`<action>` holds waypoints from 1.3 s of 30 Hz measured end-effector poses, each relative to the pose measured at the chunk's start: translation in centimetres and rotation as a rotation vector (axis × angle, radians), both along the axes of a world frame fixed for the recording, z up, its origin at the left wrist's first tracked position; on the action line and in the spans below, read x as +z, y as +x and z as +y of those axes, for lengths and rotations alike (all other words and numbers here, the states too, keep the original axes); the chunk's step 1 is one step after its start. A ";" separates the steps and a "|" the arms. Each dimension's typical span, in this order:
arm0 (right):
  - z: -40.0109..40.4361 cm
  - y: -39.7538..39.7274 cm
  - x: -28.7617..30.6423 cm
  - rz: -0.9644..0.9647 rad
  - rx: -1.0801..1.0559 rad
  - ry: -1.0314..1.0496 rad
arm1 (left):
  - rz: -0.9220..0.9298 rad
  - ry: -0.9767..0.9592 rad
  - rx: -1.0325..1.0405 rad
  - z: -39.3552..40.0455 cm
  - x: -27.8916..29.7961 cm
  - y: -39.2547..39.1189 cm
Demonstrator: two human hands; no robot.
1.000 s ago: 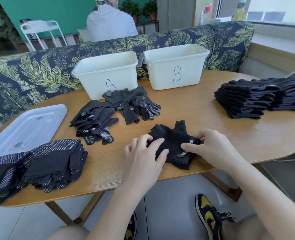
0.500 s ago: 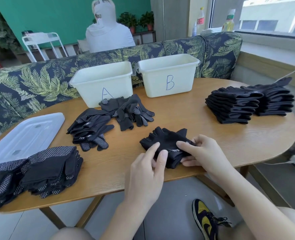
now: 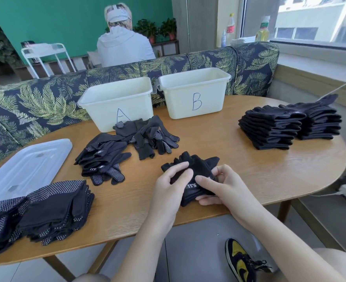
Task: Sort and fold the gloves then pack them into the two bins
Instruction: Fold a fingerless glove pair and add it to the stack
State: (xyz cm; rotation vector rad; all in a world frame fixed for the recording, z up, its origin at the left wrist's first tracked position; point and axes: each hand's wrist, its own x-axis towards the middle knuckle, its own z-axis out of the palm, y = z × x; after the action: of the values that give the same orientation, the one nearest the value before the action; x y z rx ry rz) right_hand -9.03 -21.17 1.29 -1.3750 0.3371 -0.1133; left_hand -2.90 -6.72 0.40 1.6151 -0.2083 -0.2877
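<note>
Clear plastic lid (image 3: 25,165) on wooden table (image 3: 269,180); leaf-print sofa (image 3: 36,102); 2 bottles (image 3: 262,29) on windowsill

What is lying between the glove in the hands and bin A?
The loose heap of unfolded gloves lies against the front of bin A, between it and the held glove. The way to bin B is bare table.

Both hands (image 3: 198,192) grip 1 black glove (image 3: 196,171) (2 bins (image 3: 194,94) behind).

Leaf-print bench (image 3: 46,102) curves behind my wooden counter (image 3: 269,180), green wall (image 3: 66,21) beyond, daylight pouring through the window (image 3: 318,19).
</note>
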 end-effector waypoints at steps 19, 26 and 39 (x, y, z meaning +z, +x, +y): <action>-3.8 -2.0 1.9 -0.271 -0.062 -0.223 | -0.252 -0.072 -0.095 -3.5 2.4 -0.6; -9.4 -3.2 5.3 -0.308 -0.144 -0.347 | -0.360 -0.077 -0.126 -9.4 5.2 -0.4; -21.4 -1.5 10.2 -0.301 -0.306 -0.589 | -0.636 0.268 -0.215 -21.1 12.1 2.6</action>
State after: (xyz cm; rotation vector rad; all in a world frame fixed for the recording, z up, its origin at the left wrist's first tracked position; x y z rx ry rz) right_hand -10.58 -42.61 11.48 -1.8460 0.2673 -0.7119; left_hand -0.33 -27.83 12.48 1.9155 -0.8626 0.0501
